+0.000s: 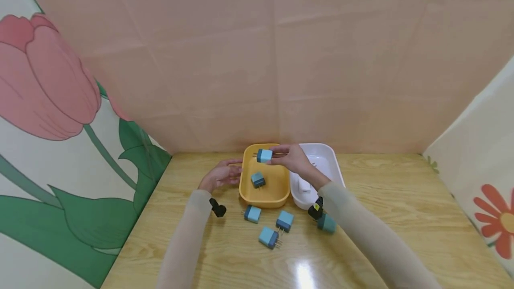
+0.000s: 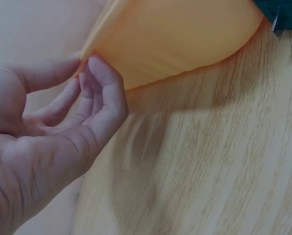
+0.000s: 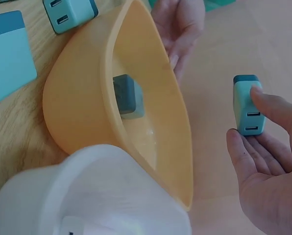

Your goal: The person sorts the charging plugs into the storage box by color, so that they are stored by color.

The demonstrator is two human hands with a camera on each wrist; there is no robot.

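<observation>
My right hand (image 1: 295, 160) (image 3: 278, 156) pinches a light-blue and dark-blue plug adapter (image 1: 265, 156) (image 3: 245, 105) between thumb and fingers, held above the yellow tray (image 1: 277, 186) (image 2: 175, 39) (image 3: 82, 88). Its prongs point left in the head view, and two USB slots face the right wrist camera. At the tray's left side, my left hand (image 1: 224, 176) (image 2: 53, 127) pinches the rim with thumb and fingers. Another blue adapter (image 1: 258, 179) (image 3: 131, 95) lies inside the yellow tray.
A white tray (image 1: 332, 164) (image 3: 33, 196) stands against the yellow one's right side, holding a white adapter (image 1: 304, 186). On the wooden table, nearer the body, lie blue adapters (image 1: 252, 214), (image 1: 284, 220), (image 1: 268, 237) and, beside the right sleeve, another adapter (image 1: 327, 223). A pink backdrop (image 1: 225, 79) rises behind.
</observation>
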